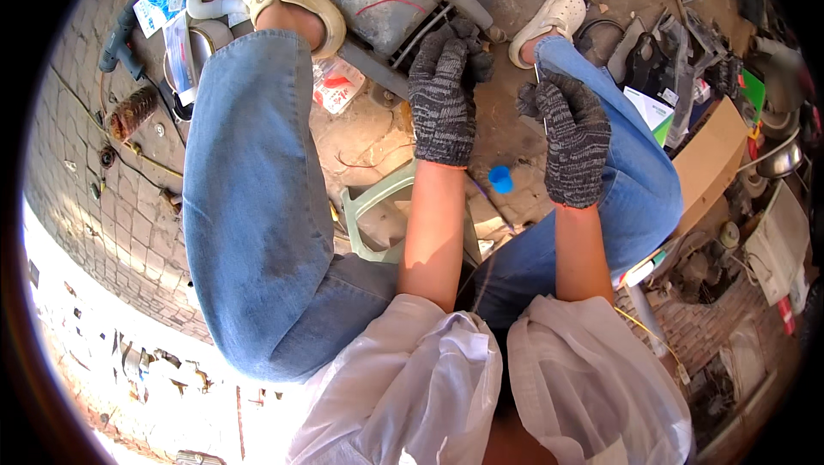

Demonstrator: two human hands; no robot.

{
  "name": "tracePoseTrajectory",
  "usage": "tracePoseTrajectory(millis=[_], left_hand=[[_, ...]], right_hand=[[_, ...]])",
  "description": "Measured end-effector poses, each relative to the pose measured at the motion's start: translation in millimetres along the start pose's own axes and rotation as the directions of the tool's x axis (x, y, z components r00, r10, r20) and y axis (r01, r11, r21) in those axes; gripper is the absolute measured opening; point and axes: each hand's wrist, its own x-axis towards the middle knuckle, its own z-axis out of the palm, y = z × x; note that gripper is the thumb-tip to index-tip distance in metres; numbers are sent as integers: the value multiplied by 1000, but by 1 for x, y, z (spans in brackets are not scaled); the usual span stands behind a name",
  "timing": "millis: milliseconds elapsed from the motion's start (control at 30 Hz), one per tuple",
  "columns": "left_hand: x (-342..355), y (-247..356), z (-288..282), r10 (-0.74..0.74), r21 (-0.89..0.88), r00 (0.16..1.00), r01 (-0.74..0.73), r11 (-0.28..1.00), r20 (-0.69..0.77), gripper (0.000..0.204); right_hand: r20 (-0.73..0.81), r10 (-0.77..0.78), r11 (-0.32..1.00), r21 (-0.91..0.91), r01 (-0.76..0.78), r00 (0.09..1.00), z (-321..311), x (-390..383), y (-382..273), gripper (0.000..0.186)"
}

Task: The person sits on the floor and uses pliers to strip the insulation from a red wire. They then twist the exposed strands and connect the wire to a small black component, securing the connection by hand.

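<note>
Both my hands wear dark grey knitted gloves. My left hand (442, 100) is closed at the edge of a worn grey casing (365, 1), beside some thin metal bars (421, 34). What its fingers grip is hidden under the glove. Over my right knee, my right hand (575, 143) is closed around a thin, pale metal rod (541, 97); only a short length of it shows. A red wire (390, 3) lies curved on top of the casing. The casing rests on the ground between my feet.
A small blue cup (500, 179) and a pale green plastic frame (378, 199) are between my legs. At the right are a cardboard box (708, 156) and piled parts. A dark green power tool (120, 40) and white pipe (210, 6) lie at the left.
</note>
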Motion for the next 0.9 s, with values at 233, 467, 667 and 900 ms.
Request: tracePoseTrajectory(millis=[233, 467, 667, 900], left_hand=[[-40, -3, -19, -14, 207, 995, 34, 978, -99, 26], [-35, -7, -43, 149, 497, 921, 54, 866, -360, 23], [-4, -8, -31, 221, 442, 948, -101, 891, -228, 22], [13, -30, -48, 217, 448, 946, -89, 890, -242, 20]], right_hand=[[-23, -5, 996, 93, 7, 1000, -5, -20, 27, 13], [30, 141, 973, 181, -145, 989, 14, -12, 72, 16], [24, -162, 934, -318, 161, 987, 30, 5, 79, 17], [87, -267, 848, -452, 277, 960, 46, 31, 95, 14]])
